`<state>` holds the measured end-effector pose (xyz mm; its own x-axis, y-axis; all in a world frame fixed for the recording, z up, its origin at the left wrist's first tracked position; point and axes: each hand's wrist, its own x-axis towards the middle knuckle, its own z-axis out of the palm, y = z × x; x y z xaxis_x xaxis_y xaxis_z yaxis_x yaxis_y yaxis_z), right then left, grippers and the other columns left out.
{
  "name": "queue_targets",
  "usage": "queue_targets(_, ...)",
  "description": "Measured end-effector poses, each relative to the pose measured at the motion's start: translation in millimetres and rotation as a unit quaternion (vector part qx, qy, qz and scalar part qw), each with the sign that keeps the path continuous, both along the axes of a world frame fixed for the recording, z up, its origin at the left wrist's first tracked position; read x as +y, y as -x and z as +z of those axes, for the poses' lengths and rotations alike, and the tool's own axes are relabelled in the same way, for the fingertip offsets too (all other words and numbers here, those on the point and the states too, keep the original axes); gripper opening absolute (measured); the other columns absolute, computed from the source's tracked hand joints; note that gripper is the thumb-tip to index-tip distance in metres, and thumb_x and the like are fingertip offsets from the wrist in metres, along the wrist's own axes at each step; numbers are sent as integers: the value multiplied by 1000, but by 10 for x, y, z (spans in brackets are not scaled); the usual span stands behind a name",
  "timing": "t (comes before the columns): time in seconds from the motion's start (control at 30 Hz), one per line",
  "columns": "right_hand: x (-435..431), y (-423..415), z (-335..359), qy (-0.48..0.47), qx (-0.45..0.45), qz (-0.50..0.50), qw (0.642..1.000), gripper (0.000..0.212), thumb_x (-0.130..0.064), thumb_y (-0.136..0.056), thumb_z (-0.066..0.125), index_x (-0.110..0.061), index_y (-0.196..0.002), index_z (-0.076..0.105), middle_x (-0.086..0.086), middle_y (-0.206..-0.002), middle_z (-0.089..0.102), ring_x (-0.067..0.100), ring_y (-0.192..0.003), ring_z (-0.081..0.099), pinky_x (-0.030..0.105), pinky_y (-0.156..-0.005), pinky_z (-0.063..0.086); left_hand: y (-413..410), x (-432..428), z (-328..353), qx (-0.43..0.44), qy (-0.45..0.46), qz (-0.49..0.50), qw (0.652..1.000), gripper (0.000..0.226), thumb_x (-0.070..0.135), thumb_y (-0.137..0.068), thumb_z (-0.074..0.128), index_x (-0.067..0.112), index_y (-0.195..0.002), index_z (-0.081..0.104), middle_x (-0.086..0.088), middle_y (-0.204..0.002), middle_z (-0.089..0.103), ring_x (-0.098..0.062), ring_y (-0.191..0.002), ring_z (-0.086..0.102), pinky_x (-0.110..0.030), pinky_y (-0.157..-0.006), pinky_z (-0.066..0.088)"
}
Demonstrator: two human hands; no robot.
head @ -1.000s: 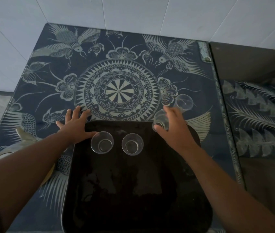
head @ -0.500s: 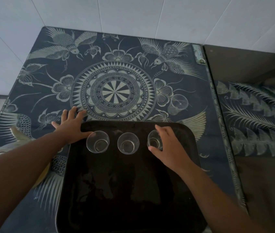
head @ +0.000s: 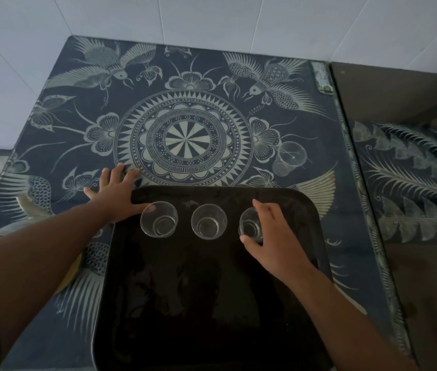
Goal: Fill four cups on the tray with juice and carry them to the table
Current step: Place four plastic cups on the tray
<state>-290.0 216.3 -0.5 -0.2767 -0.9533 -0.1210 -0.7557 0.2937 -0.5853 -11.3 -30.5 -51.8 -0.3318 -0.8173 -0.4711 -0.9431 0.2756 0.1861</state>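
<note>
A black tray [head: 212,303] lies on the patterned dark-blue table [head: 185,76]. Three clear empty cups stand in a row near the tray's far edge: a left cup [head: 159,219], a middle cup [head: 208,221] and a right cup [head: 249,226]. My right hand [head: 273,236] grips the right cup from its right side, fingers and thumb curled round it. My left hand [head: 117,190] lies flat with spread fingers on the table at the tray's far left corner. A fourth clear cup [head: 289,159] stands on the table beyond the tray, to the right.
White tiled walls [head: 212,20] close the table's far side and left. A second dark surface [head: 412,183] with a feather pattern adjoins on the right. A pale object [head: 27,207] shows partly under my left forearm.
My right hand has carried the third cup from the table onto the tray and set it down right of the other two. The left hand has stayed at the tray's corner.
</note>
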Motion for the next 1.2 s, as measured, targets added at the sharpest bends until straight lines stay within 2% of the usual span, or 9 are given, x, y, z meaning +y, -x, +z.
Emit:
queue_targets(0.27, 42, -20, -16, 18, 0, 4, 1000, 80, -32, -90, 70, -16, -156, 28, -4, -143, 34, 8, -120, 50, 19, -92, 45, 14, -11, 19, -3, 0, 3, 1000, 116, 73, -73, 74, 36, -164, 11, -1, -174, -11, -38, -159, -13, -83, -113, 8)
queue_targets(0.43, 36, 16, 12, 28, -14, 8, 999, 87, -37, -88, 73, -17, -157, 24, -4, -144, 34, 6, -126, 42, 15, -98, 36, 20, 0, 31, -3, 0, 4, 1000, 116, 72, -74, 75, 35, -164, 12, 0, -174, -10, -38, -159, -12, -83, -114, 8)
queue_targets(0.53, -34, 91, 124, 48, -53, -25, 997, 80, -39, -89, 69, -20, -156, 29, -7, -145, 33, 3, -130, 37, 14, -98, 32, 30, -7, 37, -4, -2, 7, 1000, 117, 72, -73, 76, 35, -164, 12, -1, -174, -11, -38, -159, -12, -83, -114, 9)
queue_targets(0.6, -125, 191, 219, 67, -64, -53, 994, 72, -38, -90, 66, -20, -153, 35, -7, -144, 38, 3, -130, 39, 20, -102, 35, 27, -7, 39, -7, -3, 8, 1000, 118, 73, -72, 75, 36, -164, 11, -1, -174, -11, -38, -159, -12, -83, -113, 9)
queue_targets(0.7, -318, 410, 326, 98, -28, -83, 991, 63, -34, -92, 66, -17, -148, 43, -1, -141, 44, 8, -127, 44, 29, -103, 40, 23, -2, 34, -10, -3, 9, 1000, 118, 75, -71, 74, 37, -163, 12, -1, -174, -11, -38, -159, -12, -83, -114, 9)
queue_targets(0.77, -453, 571, 350, 107, -4, -87, 990, 62, -31, -92, 68, -14, -146, 44, 3, -142, 44, 9, -126, 45, 28, -101, 39, 27, -5, 33, -11, -5, 11, 1000, 117, 76, -71, 74, 38, -162, 12, -1, -174, -11, -38, -159, -12, -83, -114, 9)
queue_targets(0.87, -623, 825, 322, 102, 26, -72, 992, 64, -28, -90, 70, -13, -146, 44, 6, -142, 41, 14, -127, 44, 25, -100, 35, 46, -22, 41, -18, -11, 13, 1000, 118, 75, -71, 75, 38, -162, 11, -1, -174, -13, -36, -159, -14, -82, -114, 10)
queue_targets(1.0, -809, 1084, 261, 91, 49, -80, 991, 67, -26, -88, 73, -9, -145, 43, 8, -144, 39, 22, -132, 41, 29, -103, 36, 43, -24, 40, -21, -15, 15, 1000, 118, 74, -71, 75, 38, -163, 10, 0, -173, -15, -36, -159, -15, -83, -114, 10)
queue_targets(1.2, -994, 1286, 125, 36, 7, -126, 991, 78, -31, -85, 76, -10, -150, 36, 9, -149, 32, 23, -134, 41, 28, -102, 33, 37, -21, 40, -23, -17, 15, 999, 119, 76, -71, 74, 39, -162, 9, 1, -173, -15, -36, -159, -15, -83, -114, 9)
